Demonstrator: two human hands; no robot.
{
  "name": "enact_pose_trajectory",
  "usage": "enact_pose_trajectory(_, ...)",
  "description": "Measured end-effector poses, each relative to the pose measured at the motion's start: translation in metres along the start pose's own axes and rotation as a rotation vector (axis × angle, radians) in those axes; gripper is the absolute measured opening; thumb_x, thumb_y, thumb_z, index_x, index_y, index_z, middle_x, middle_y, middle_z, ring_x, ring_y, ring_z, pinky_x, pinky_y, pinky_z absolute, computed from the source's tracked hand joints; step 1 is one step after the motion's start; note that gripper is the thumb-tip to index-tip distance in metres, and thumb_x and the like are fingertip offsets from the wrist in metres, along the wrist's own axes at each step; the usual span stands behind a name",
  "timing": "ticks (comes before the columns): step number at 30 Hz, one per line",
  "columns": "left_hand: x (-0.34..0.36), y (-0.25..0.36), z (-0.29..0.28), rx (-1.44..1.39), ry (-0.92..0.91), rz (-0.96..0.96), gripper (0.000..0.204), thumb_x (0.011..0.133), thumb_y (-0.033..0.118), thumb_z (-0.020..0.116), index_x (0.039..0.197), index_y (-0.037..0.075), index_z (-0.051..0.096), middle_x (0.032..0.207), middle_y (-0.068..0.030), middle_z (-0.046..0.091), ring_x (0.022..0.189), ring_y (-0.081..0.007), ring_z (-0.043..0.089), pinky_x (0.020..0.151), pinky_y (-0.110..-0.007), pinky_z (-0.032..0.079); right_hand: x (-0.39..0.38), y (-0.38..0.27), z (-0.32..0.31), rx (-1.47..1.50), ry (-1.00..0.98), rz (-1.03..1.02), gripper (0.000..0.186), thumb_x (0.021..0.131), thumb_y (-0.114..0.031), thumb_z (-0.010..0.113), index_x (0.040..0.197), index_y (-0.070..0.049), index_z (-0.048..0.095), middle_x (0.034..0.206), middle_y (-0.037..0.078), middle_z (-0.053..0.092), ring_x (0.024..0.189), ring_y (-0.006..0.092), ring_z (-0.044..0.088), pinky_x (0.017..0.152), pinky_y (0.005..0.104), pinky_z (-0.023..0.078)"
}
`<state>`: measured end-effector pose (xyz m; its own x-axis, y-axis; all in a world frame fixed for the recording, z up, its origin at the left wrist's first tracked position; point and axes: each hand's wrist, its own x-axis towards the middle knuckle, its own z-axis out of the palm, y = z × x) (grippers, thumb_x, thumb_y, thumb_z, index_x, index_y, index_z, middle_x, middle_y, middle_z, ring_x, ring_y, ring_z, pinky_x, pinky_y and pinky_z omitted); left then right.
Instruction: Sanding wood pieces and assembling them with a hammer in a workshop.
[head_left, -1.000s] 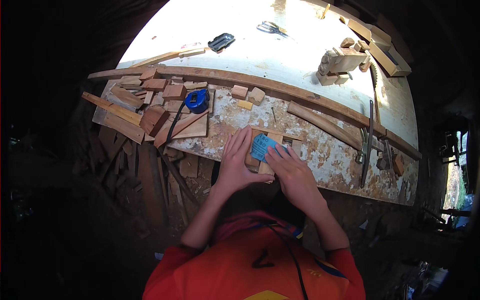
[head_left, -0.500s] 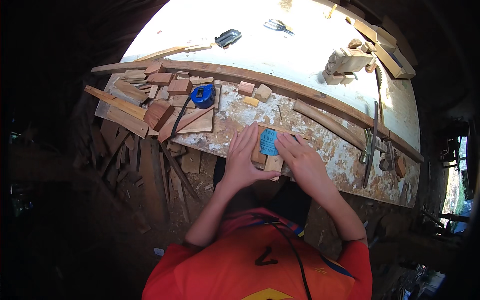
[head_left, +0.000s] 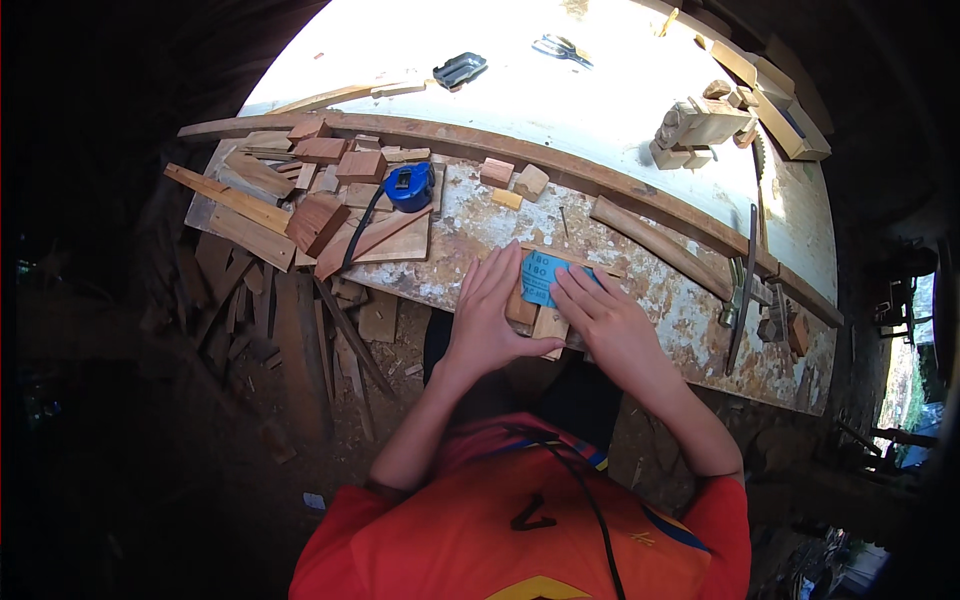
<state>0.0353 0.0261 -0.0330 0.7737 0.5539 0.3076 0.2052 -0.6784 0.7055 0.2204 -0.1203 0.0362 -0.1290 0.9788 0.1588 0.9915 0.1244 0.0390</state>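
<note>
Right hand [head_left: 605, 315] and blue sheet [head_left: 540, 275], seemingly sandpaper, had shifted slightly toward the far side of the bench since a second earlier, while the left hand [head_left: 488, 320] kept its place. Left fingers lay flat along the left side of a small wooden assembly [head_left: 549, 324] and the thumb stretched across its near end, a broad hold on the wood that presumably kept it from sliding. Right fingers pressed down together over the sheet's right part, apparently to keep it flat to the wood; whether the right thumb gripped below could not be told. Both hands worked at the near edge of a paint-flecked workbench [head_left: 465, 225], directly before the person's torso, a spot that likely let the arms bear down from above.

Just beyond the assembly lay a single nail [head_left: 563, 222], with three small wood blocks [head_left: 507, 199] a little farther off to the left. To the right, a hammer [head_left: 660, 250] rested with its handle angled toward the far left, its head near a dark metal strip [head_left: 742, 290]; both sat within easy reach, it appeared. On the left, a blue tape measure [head_left: 409, 187] perched on a heap of offcuts [head_left: 320, 150], perhaps set there to leave working room. Behind it all, a long wooden rail [head_left: 620, 188] crossed the bench, seeming to fence the clutter from the bright far surface, where a black tray [head_left: 460, 70] lay.
</note>
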Motion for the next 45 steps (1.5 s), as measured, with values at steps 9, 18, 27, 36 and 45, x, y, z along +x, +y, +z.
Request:
enact_pose_trajectory(9, 0.001, 0.002, 0.000, 0.009, 0.006, 0.001, 0.137, 0.061, 0.062, 0.098, 0.166, -0.005, 0.039, 0.168, -0.0237, 0.048, 0.160, -0.0374, 0.041, 0.134, -0.058, 0.021, 0.018, 0.005, 0.003, 0.156, -0.022, 0.107, 0.059, 0.091, -0.007, 0.066, 0.149, 0.000, 0.061, 0.158, 0.020, 0.060, 0.147, 0.0341, 0.059, 0.127, 0.0493, 0.043)
enact_pose_trajectory(18, 0.000, 0.003, 0.005, 0.017, 0.024, -0.009, 0.139, 0.060, 0.060, 0.099, 0.167, -0.005, 0.038, 0.168, -0.0240, 0.047, 0.158, -0.0380, 0.044, 0.132, -0.060, 0.025, 0.006, 0.001, 0.006, 0.086, 0.014, 0.077, 0.056, 0.090, -0.008, 0.068, 0.144, 0.004, 0.063, 0.153, 0.020, 0.063, 0.145, 0.0368, 0.059, 0.124, 0.0483, 0.047)
enact_pose_trajectory(27, 0.003, 0.006, 0.003, 0.046, 0.039, -0.020, 0.138, 0.061, 0.059, 0.100, 0.167, -0.004, 0.037, 0.168, -0.0241, 0.047, 0.157, -0.0372, 0.045, 0.131, -0.058, 0.027, -0.015, -0.002, -0.006, 0.180, 0.006, 0.090, 0.050, 0.088, -0.004, 0.071, 0.138, -0.003, 0.070, 0.150, 0.015, 0.068, 0.143, 0.0333, 0.062, 0.120, 0.0473, 0.052)
enact_pose_trajectory(36, 0.003, 0.003, 0.004, 0.054, 0.023, -0.015, 0.136, 0.061, 0.057, 0.100, 0.165, -0.005, 0.039, 0.168, -0.0240, 0.047, 0.158, -0.0364, 0.044, 0.132, -0.058, 0.027, 0.010, 0.025, -0.023, 0.389, 0.119, 0.120, 0.047, 0.079, -0.003, 0.083, 0.124, -0.002, 0.069, 0.148, 0.015, 0.068, 0.140, 0.0369, 0.064, 0.116, 0.0488, 0.054)
enact_pose_trajectory(45, 0.004, 0.003, 0.005, 0.049, 0.034, 0.000, 0.136, 0.060, 0.055, 0.101, 0.165, -0.006, 0.039, 0.168, -0.0244, 0.048, 0.158, -0.0361, 0.044, 0.132, -0.057, 0.027, 0.017, 0.024, 0.014, 0.472, -0.018, 0.048, 0.053, 0.097, -0.005, 0.062, 0.150, -0.003, 0.059, 0.160, 0.018, 0.059, 0.149, 0.0361, 0.056, 0.124, 0.0463, 0.048)
